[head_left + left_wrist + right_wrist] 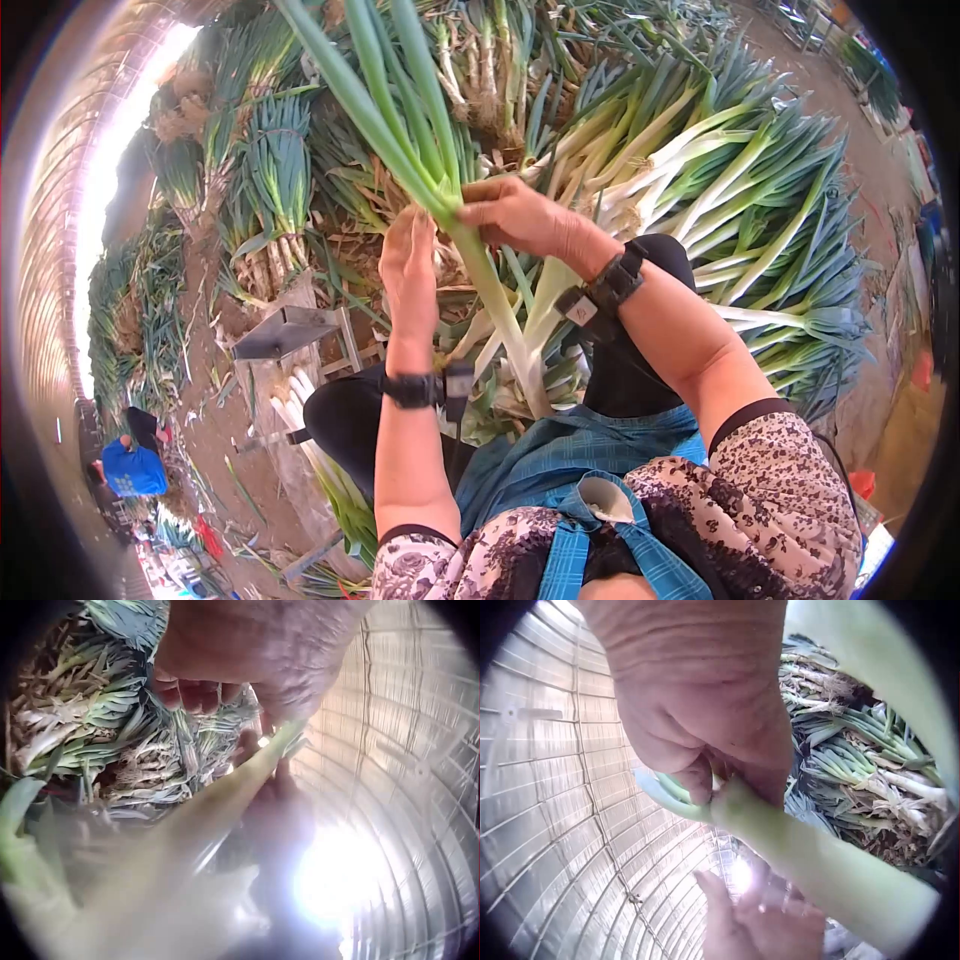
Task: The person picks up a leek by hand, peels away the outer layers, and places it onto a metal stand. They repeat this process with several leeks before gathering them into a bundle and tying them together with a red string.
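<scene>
A large green onion [478,265] slants up between the two hands, its pale base low over the lap and its leaves fanning out at the top. My right hand [515,215] pinches it with thumb and fingers where the leaves fork. In the right wrist view the thumb [697,780] presses on the stalk just below a leaf. My left hand [408,270] is on the other side, fingertips right at the fork. Its thumb and fingers [802,919] stand apart in the right wrist view, with no stalk between them. A second pale stalk [545,305] leans beside the first.
Cleaned green onions [740,190] lie in a wide fanned pile at the right. Untrimmed bundles [275,170] stand at the left and back. A metal stand [285,332] is by the left knee, near more white stalks [300,400]. Another person in blue [135,465] is far left.
</scene>
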`<state>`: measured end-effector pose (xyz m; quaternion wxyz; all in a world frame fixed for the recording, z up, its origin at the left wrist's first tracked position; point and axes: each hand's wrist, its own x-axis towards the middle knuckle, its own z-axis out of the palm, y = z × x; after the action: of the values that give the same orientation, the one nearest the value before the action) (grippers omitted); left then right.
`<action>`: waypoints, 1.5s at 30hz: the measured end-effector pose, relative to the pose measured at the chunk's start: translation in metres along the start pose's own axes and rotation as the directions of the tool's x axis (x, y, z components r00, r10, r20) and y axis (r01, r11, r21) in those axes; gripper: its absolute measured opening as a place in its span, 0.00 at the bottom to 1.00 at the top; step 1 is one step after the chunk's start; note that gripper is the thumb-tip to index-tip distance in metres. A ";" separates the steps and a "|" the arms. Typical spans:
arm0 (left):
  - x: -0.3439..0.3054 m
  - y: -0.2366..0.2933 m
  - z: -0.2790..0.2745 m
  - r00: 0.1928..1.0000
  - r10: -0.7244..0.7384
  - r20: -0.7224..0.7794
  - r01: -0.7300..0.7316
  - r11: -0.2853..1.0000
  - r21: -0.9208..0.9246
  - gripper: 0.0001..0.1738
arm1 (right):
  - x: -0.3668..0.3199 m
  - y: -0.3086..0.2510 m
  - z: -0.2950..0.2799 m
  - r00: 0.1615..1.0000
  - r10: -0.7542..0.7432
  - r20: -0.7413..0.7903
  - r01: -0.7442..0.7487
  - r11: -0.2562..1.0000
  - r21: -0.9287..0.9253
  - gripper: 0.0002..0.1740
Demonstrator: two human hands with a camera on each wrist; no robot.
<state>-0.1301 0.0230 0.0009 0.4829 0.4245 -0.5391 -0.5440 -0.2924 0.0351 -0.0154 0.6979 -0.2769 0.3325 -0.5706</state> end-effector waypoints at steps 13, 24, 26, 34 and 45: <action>0.016 0.007 -0.021 0.986 -0.118 0.114 0.149 0.936 -0.319 0.15 | -0.005 0.042 0.032 0.968 0.150 -0.201 -0.084 0.949 0.304 0.13; -0.015 0.013 -0.023 0.918 -0.276 0.286 0.380 0.822 -0.425 0.22 | 0.006 0.041 -0.006 0.999 0.008 -0.053 -0.052 0.347 -0.936 0.19; -0.015 0.004 -0.024 0.900 -0.302 0.314 0.421 0.787 -0.450 0.21 | 0.007 0.017 -0.002 0.979 -0.200 -0.039 0.161 0.877 -0.452 0.22; 0.012 0.034 0.029 0.847 -0.361 0.389 0.521 0.705 -0.480 0.13 | -0.002 -0.059 0.019 0.931 -0.364 -0.040 0.290 0.799 -0.527 0.14; 0.036 0.081 0.027 0.606 0.604 0.518 -0.791 0.383 0.478 0.11 | -0.028 -0.115 0.079 0.657 -0.733 0.175 0.626 0.402 -0.668 0.11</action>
<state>-0.1569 -0.0034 0.0855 0.4054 0.2219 -0.8807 -0.1039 -0.3050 0.0405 0.1265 0.2244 -0.5792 0.4237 -0.6593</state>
